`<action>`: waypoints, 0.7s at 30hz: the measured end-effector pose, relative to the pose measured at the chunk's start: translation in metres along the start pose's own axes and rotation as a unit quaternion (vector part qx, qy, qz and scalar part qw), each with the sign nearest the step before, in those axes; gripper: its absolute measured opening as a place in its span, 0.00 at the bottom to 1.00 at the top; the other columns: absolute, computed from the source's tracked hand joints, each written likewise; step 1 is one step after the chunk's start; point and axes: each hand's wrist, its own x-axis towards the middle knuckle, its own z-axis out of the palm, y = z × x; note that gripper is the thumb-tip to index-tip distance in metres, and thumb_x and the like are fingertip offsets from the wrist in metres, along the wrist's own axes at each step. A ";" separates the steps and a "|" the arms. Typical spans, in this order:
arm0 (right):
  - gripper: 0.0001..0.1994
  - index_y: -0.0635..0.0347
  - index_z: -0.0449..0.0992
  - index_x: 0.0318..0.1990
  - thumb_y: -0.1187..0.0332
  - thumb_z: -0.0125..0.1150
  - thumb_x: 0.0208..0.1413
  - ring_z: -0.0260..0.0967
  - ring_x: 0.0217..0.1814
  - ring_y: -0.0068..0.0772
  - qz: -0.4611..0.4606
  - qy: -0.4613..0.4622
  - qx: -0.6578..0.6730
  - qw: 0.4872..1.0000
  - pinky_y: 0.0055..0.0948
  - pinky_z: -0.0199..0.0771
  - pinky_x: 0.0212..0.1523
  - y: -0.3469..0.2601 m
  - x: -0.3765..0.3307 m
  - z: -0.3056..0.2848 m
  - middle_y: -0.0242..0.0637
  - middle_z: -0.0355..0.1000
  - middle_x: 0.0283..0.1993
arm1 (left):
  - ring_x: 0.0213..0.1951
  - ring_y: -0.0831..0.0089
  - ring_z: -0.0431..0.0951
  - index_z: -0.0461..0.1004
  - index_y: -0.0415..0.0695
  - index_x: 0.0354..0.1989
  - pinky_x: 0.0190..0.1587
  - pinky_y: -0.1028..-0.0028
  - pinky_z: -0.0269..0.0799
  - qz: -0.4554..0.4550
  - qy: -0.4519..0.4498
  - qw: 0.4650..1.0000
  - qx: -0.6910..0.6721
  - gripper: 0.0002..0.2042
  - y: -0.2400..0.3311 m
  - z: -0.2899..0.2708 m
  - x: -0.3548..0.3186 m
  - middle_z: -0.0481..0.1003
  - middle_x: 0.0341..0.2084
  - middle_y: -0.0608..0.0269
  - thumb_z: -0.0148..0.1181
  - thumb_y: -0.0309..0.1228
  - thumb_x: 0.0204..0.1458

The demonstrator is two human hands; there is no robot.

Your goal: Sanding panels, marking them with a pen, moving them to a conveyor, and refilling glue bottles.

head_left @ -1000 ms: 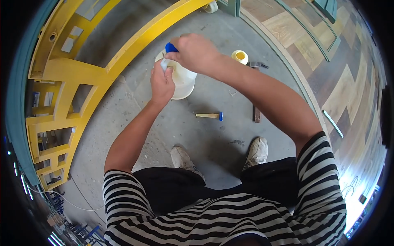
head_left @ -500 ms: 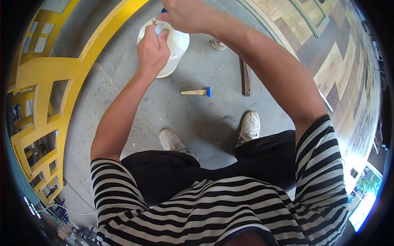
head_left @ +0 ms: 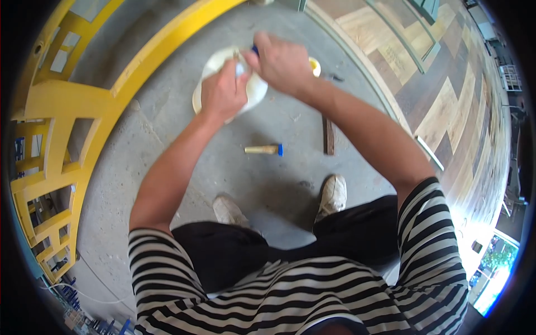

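white bucket (head_left: 254,92) is held above the concrete floor (head_left: 167,151), just beside the yellow frame (head_left: 84,111). it is gripped at its rim by the left hand (head_left: 223,95), fingers closed around it. the right hand (head_left: 282,61) is closed on a blue-handled tool (head_left: 255,50) at the bucket's top. below the bucket, a brush (head_left: 263,149) with a blue end lies on the floor, near a dark wooden strip (head_left: 329,135). a small yellow tub (head_left: 315,66) is seen just right of the bucket.

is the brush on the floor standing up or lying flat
Lying flat: the brush rests on its side on the concrete floor, apart from both hands.
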 end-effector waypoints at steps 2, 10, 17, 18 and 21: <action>0.17 0.58 0.65 0.32 0.54 0.59 0.54 0.71 0.23 0.40 -0.055 0.000 0.008 0.998 0.37 0.71 0.22 0.006 -0.011 -0.001 0.38 0.70 0.24 | 0.26 0.45 0.76 0.69 0.39 0.40 0.27 0.53 0.70 0.016 -0.015 1.000 -0.021 0.12 0.002 -0.003 -0.009 0.75 0.22 0.45 0.58 0.32 0.50; 0.18 0.56 0.66 0.31 0.49 0.57 0.53 0.70 0.25 0.41 -0.187 -0.011 0.122 0.975 0.38 0.69 0.23 0.016 -0.006 -0.002 0.37 0.67 0.25 | 0.25 0.47 0.76 0.70 0.39 0.36 0.26 0.57 0.69 0.043 -0.003 0.995 -0.090 0.09 0.000 -0.014 -0.024 0.74 0.22 0.48 0.58 0.28 0.47; 0.19 0.57 0.68 0.39 0.50 0.58 0.52 0.67 0.32 0.38 -0.478 -0.084 0.157 0.860 0.37 0.71 0.29 0.025 0.016 -0.016 0.35 0.63 0.33 | 0.23 0.49 0.75 0.68 0.39 0.30 0.26 0.58 0.69 0.182 -0.032 0.974 -0.132 0.07 -0.015 -0.030 -0.021 0.72 0.20 0.50 0.59 0.27 0.46; 0.19 0.57 0.68 0.39 0.50 0.58 0.52 0.67 0.32 0.38 -0.475 -0.087 0.147 0.863 0.37 0.71 0.29 0.026 0.020 -0.021 0.35 0.63 0.33 | 0.23 0.49 0.75 0.68 0.40 0.30 0.26 0.58 0.69 0.163 -0.025 0.978 -0.124 0.08 -0.015 -0.029 -0.020 0.72 0.20 0.50 0.59 0.28 0.46; 0.20 0.58 0.68 0.46 0.56 0.60 0.51 0.67 0.35 0.38 -0.472 -0.112 0.139 0.863 0.36 0.73 0.32 0.029 0.033 -0.037 0.36 0.62 0.37 | 0.23 0.48 0.74 0.67 0.40 0.30 0.26 0.57 0.68 0.134 -0.011 0.983 -0.123 0.08 -0.018 -0.027 -0.014 0.71 0.19 0.50 0.59 0.28 0.47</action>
